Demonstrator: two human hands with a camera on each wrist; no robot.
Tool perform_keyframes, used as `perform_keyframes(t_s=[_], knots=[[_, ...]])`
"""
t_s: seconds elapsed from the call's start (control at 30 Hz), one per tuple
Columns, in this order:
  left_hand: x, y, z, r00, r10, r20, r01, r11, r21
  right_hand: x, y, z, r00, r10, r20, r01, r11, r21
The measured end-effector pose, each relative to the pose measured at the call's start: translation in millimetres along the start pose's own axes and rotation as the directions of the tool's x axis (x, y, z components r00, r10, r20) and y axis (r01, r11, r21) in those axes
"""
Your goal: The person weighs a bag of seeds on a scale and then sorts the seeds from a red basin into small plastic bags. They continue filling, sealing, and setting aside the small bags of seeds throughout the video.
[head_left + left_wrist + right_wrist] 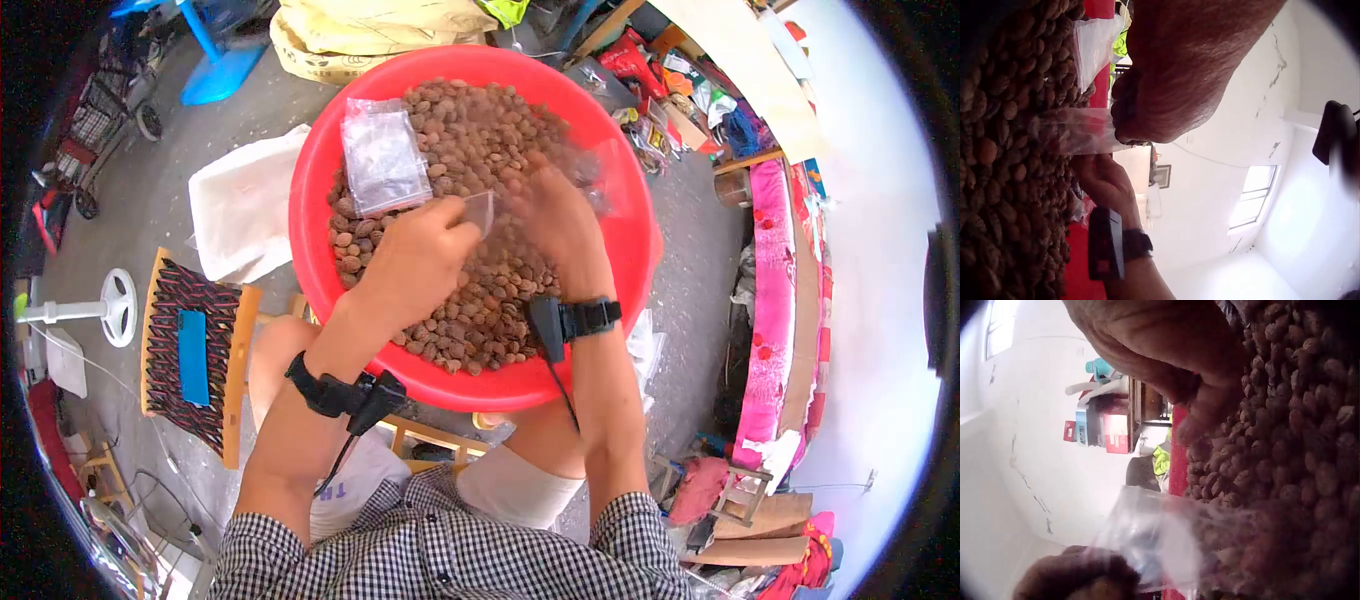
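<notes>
A large red basin (640,240) holds a heap of brown, wrinkled nuts or pits (470,335). Over the heap, my left hand (425,255) pinches a small clear plastic bag (480,212) at its edge. In the left wrist view the bag (1079,131) extends from the fingers toward the nuts. My right hand (565,220) is low over the heap just right of the bag, blurred by motion. Its fingers (1191,428) point down at the nuts in the right wrist view; I cannot tell whether they hold any. A stack of flat clear bags (385,160) lies on the heap at the left.
Clear plastic (605,180) lies inside the basin's right side. A white cloth-like sheet (240,205) and a woven-seat stool (200,360) are to the left. Yellow sacks (370,30) sit beyond the basin, and assorted packets (680,90) lie at the far right.
</notes>
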State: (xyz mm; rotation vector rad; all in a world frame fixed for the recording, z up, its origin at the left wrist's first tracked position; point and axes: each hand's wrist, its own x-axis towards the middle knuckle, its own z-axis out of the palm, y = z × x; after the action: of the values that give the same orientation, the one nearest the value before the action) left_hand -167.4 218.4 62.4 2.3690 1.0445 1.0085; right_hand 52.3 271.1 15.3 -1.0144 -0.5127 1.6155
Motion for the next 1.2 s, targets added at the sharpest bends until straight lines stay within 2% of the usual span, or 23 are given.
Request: perform_keyframes(t_s=[0.07,0.17,0.2,0.3,0.47,0.57,0.67,0.77,0.9,1.0,1.1,1.2], knots=[[-0.2,-0.2,0.8,1.0,-0.015,0.02,0.014,1.0,0.015,-13.2,1.3,-7.5,0.997,-0.04,0.071,0.043,0.998,-0.036],[-1.0,-0.1,5.2,0.999,-0.031,0.018,0.031,0.999,0.026,-35.5,4.1,-1.6,0.992,-0.083,0.1,0.083,0.997,0.004],[-1.2,-0.8,6.1,1.0,-0.024,0.011,0.024,0.999,0.024,-36.2,8.8,-0.9,0.987,-0.107,0.123,0.097,0.991,0.089],[1.2,1.9,6.4,1.0,-0.019,-0.007,0.019,0.999,0.03,-41.3,8.1,3.8,0.959,-0.188,0.21,0.184,0.982,0.037],[2.1,1.5,7.3,1.0,-0.011,-0.022,0.012,0.999,0.037,-61.1,-10.7,36.8,0.977,-0.166,0.134,0.162,0.986,0.045],[3.2,3.0,9.9,0.998,-0.014,-0.054,0.014,1.0,0.002,-75.3,-19.2,59.3,0.971,-0.2,0.135,0.212,0.974,-0.081],[3.1,4.6,10.2,0.997,-0.009,-0.077,0.006,1.0,-0.03,-81.2,-19.5,68.0,0.963,-0.219,0.158,0.259,0.916,-0.306],[2.6,4.4,10.1,0.997,0.001,-0.075,-0.003,1.0,-0.028,-79.1,-10.6,72.4,0.942,-0.275,0.191,0.327,0.876,-0.355],[0.9,2.1,11.8,0.998,0.009,-0.054,-0.01,1.0,-0.017,-77.9,-4.8,79.0,0.958,-0.257,0.128,0.282,0.928,-0.245],[0.6,1.0,12.7,0.998,0.007,-0.06,-0.008,1.0,-0.023,-69.3,1.9,76.9,0.942,-0.316,0.111,0.332,0.925,-0.187],[1.7,2.9,11.4,0.998,0.005,-0.064,-0.007,1.0,-0.027,-69.7,-0.6,76.7,0.952,-0.289,0.105,0.3,0.948,-0.109],[1.9,2.2,10.1,0.999,0.014,-0.043,-0.015,1.0,-0.016,-66.8,2.2,75.8,0.94,-0.331,0.083,0.334,0.942,-0.021]])
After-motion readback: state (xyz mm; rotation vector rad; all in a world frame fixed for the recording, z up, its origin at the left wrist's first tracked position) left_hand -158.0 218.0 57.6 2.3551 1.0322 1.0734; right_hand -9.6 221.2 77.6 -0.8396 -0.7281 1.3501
